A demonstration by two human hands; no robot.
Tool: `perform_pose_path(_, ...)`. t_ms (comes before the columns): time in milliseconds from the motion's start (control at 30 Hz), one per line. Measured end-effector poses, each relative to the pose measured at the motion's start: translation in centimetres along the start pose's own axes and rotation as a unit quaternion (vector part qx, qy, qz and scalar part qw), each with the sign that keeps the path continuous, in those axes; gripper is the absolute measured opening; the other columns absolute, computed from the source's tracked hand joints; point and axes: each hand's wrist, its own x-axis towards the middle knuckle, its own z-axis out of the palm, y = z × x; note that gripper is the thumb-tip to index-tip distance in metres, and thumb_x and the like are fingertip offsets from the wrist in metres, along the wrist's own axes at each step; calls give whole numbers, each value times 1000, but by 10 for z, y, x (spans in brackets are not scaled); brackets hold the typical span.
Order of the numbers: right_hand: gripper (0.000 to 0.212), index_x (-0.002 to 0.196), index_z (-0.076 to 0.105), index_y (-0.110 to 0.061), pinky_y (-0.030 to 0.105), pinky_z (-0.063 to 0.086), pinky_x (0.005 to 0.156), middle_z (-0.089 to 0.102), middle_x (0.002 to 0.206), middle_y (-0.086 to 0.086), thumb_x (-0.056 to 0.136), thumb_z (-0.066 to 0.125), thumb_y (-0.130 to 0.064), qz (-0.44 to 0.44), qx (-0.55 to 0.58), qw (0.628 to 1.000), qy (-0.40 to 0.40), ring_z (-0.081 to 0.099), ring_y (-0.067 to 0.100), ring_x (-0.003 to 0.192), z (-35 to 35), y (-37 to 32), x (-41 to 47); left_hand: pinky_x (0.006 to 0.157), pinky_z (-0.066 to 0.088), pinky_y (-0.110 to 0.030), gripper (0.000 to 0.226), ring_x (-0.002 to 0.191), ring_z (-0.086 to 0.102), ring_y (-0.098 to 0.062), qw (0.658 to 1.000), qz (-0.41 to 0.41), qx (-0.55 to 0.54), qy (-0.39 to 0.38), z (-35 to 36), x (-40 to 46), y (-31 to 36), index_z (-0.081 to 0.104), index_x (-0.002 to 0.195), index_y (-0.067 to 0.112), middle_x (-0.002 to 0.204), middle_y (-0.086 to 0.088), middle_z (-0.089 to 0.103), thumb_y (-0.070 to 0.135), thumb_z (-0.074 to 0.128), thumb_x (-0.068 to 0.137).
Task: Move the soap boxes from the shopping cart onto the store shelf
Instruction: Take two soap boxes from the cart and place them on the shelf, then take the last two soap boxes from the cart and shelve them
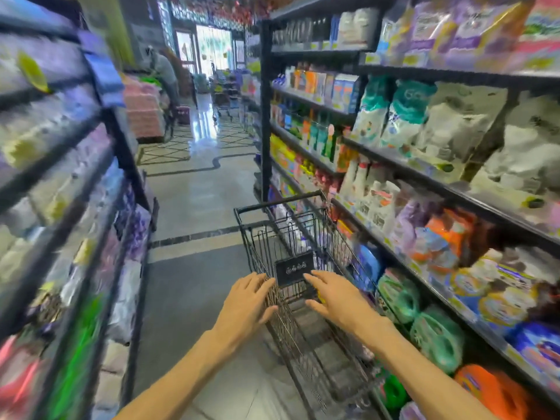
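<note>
Left hand: you are spreading your fingers wide at the cart's near end, holding nothing.
Right hand: you are splaying it too, empty.
Shopping cart: sitting at lower centre, beside the right-hand shelf.
Soap boxes: I cannot tell where they are lying; the basket is blurred.
Progress: you are seemingly just starting.

aisle floor clear; cart hugs right shelf.

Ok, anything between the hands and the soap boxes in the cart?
No soap boxes are identifiable; the view is blurred. The left hand and right hand are open at the shopping cart, whose wire wall is all that fronts them.
</note>
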Motion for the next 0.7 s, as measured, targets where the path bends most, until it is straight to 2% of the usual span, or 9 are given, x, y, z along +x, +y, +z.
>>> perform_pose_path(100,66,155,30,-21,32,28,117,36,158,3,99,52,-47,5,13,1000,-10,34,21,145,11,19,53,105,49,-43,61,126,57,-30,1000,-9,0,-9,12,45,-31,55,141,15,137,-9,60,48,66,90)
perform_pose_path(167,66,155,30,-20,32,26,118,36,158,2,99,52,-47,17,29,999,-13,33,19,145,18,35,86,103,50,-41,62,124,59,-29,1000,-6,5,-24,20,77,-48,56,140,16,136,-7,61,49,68,89)
perform_pose_path(300,66,155,31,-19,32,23,121,34,159,2,99,53,-45,46,36,998,-11,30,19,147,27,69,139,112,43,-43,64,136,49,-30,998,15,8,-52,45,145,-82,46,149,20,148,-7,52,56,54,96)
perform_pose_path(400,67,155,29,-23,31,18,121,31,160,-1,98,52,-48,89,48,995,-12,27,16,148,35,98,159,109,46,-41,65,132,54,-28,997,43,6,-63,67,200,-93,50,145,20,144,-5,56,59,50,93)
perform_pose_path(533,67,155,30,-25,32,24,121,33,159,-4,97,53,-51,155,55,986,-11,28,15,147,47,142,170,120,32,-39,66,145,36,-24,990,102,-30,-97,105,276,-90,35,154,24,156,-1,39,59,44,99)
perform_pose_path(700,67,152,36,-23,36,31,116,38,156,0,95,56,-50,283,70,956,-18,36,20,143,73,200,163,118,35,-39,67,142,39,-24,964,213,-40,-154,175,363,-73,37,153,22,153,-1,43,61,40,98)
